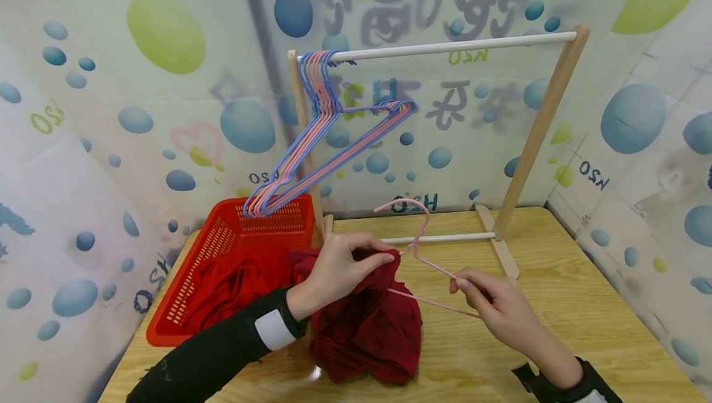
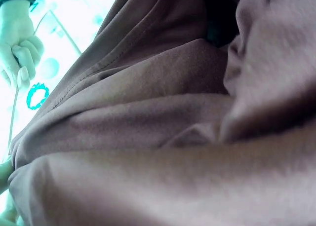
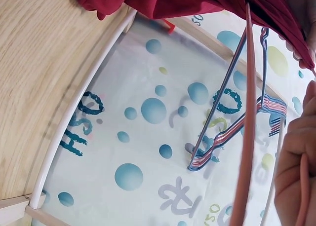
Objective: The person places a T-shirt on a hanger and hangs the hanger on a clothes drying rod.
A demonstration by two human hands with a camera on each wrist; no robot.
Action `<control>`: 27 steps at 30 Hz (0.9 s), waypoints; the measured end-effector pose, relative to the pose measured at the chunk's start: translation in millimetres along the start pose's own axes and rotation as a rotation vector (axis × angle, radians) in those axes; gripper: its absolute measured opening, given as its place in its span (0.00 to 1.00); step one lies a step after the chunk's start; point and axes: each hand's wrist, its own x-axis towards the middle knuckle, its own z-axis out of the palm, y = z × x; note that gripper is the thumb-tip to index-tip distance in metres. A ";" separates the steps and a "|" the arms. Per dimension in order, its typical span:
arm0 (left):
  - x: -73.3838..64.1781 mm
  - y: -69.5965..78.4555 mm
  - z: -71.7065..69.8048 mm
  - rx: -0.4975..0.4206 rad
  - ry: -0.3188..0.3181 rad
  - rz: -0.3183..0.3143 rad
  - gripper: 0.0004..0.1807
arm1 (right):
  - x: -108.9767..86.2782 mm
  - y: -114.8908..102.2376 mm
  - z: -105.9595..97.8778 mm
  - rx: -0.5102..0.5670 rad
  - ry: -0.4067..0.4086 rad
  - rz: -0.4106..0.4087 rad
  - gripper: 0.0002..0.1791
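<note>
A dark red garment [image 1: 384, 335] hangs bunched over the table, its upper edge pinched between the thumb and fingers of my left hand [image 1: 347, 270]. My right hand [image 1: 500, 304] grips a pink hanger [image 1: 436, 267] by its right shoulder. The hanger's hook points up, and its left end is hidden inside the cloth. In the right wrist view the lower bar [image 3: 251, 88] runs up into the garment [image 3: 173, 1]. Folds of the garment [image 2: 148, 117] fill most of the left wrist view, with the right hand [image 2: 19, 48] beyond them.
Several blue and pink hangers [image 1: 328, 115] hang at the left end of the rack's white rail [image 1: 456, 47]. Behind my left arm, a red basket [image 1: 183, 267] holds bright red cloth [image 1: 239, 282]. The rack's wooden right foot [image 1: 497, 245] stands on the table [image 1: 573, 304].
</note>
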 end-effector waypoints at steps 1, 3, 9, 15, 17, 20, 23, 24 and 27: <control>-0.2 0.3 -0.1 0.003 0.001 0.001 0.05 | 0.6 -0.6 0.1 0.002 -0.003 0.001 0.20; -0.3 0.4 -0.3 0.015 0.003 0.008 0.06 | 1.9 -2.4 0.1 -0.004 -0.010 0.013 0.20; 3.0 1.5 -3.1 0.098 0.006 -0.003 0.07 | 5.8 -4.9 5.1 -0.139 0.074 -0.002 0.09; 9.6 2.1 -9.9 0.095 0.075 -0.005 0.07 | 15.1 -22.7 38.9 -0.166 0.738 -0.321 0.23; 11.3 2.3 -11.7 0.083 0.102 0.002 0.07 | 16.5 -34.8 52.7 -0.035 0.840 -0.481 0.18; 12.4 2.7 -13.0 0.068 0.119 -0.003 0.07 | 7.3 -47.2 71.2 0.157 0.730 -0.592 0.10; 12.2 3.2 -13.3 0.065 0.125 -0.021 0.07 | -15.3 -50.8 86.3 0.283 0.465 -0.448 0.06; 11.9 3.2 -13.3 0.068 0.131 -0.028 0.07 | -23.5 -51.4 90.1 0.289 0.343 -0.355 0.05; 10.8 2.8 -13.2 0.077 0.155 -0.039 0.07 | -43.2 -52.9 99.7 0.228 -0.003 -0.024 0.07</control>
